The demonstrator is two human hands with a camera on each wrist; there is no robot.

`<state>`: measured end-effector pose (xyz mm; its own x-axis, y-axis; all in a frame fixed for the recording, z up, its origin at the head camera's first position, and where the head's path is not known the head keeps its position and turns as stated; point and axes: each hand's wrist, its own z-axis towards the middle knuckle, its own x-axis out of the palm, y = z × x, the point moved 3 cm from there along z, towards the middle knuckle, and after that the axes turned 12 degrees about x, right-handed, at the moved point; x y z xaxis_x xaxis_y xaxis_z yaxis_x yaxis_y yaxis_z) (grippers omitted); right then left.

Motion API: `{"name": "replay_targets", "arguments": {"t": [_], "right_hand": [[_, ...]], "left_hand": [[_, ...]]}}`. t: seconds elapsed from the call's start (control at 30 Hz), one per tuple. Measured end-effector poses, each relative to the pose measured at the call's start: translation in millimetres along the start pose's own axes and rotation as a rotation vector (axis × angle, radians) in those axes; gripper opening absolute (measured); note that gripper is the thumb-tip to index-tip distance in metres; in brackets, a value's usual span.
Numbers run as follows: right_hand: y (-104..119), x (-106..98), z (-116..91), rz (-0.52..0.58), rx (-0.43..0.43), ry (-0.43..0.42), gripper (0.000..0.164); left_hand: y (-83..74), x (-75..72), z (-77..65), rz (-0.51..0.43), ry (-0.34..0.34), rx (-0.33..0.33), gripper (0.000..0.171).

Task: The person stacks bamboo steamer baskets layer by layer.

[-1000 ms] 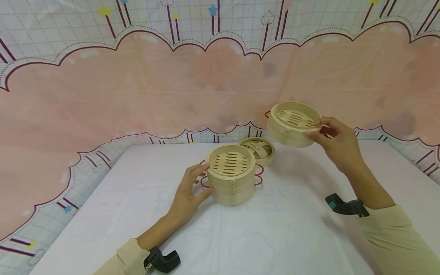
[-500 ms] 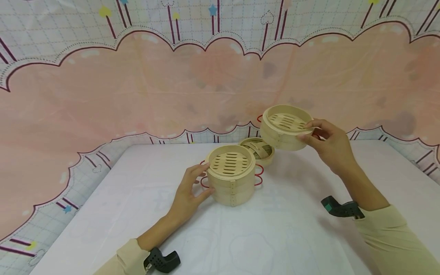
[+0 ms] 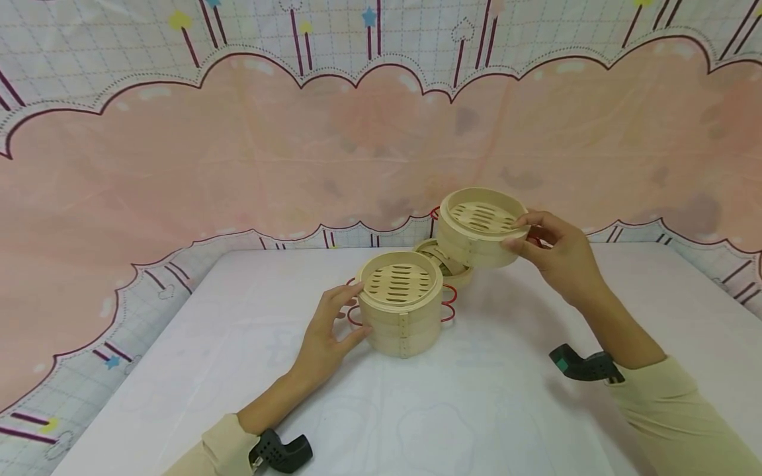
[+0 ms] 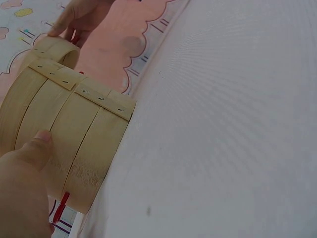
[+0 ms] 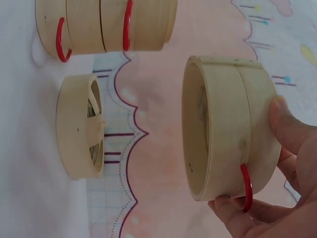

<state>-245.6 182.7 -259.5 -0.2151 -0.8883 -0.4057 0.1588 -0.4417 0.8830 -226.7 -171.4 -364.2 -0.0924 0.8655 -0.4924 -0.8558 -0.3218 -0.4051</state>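
Two bamboo steamer baskets with red side handles stand stacked [image 3: 401,324] on the white table. My left hand [image 3: 327,327] holds the stack by its left side, fingertips at the upper rim and thumb [image 4: 37,144] pressed on the wall. My right hand [image 3: 562,254] grips a third bamboo steamer basket [image 3: 476,241] by its right rim, thumb on the near side, and holds it in the air, slightly tilted. A round bamboo lid [image 5: 77,126] with a woven top lies on the table behind the stack, partly hidden by the raised basket in the head view.
The white tabletop [image 3: 381,416] ends at a back edge just beyond the lid. A pink and white patterned cloth [image 3: 333,152] hangs behind it. Each wrist carries a black camera mount, one of them at the right cuff [image 3: 586,363].
My right hand has brought the raised basket left and down, closer to the stack, so it covers more of the lid. My left hand and the stack stay in place.
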Motion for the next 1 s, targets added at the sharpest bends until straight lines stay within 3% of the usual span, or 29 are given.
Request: {"name": "replay_targets", "arguments": {"t": [0.13,0.4,0.7,1.0], "right_hand": [[3.4,3.7,-0.9,0.002,-0.009,0.025,0.035],[5.8,7.1,-1.5,-0.018,-0.019,0.050,0.034],[7.1,13.4,-2.2,-0.028,-0.036,0.094,0.033],[8.5,19.7,-4.9,-0.028,-0.029,0.127,0.034]], "left_hand": [[-6.5,0.0,3.9,0.005,-0.014,0.011,0.073],[-36.2,-6.9,17.9,0.011,-0.022,0.020,0.068],[-4.4,1.3,4.7,0.014,-0.014,-0.001,0.074],[-2.7,0.5,3.2,0.013,0.003,-0.005,0.075]]}}
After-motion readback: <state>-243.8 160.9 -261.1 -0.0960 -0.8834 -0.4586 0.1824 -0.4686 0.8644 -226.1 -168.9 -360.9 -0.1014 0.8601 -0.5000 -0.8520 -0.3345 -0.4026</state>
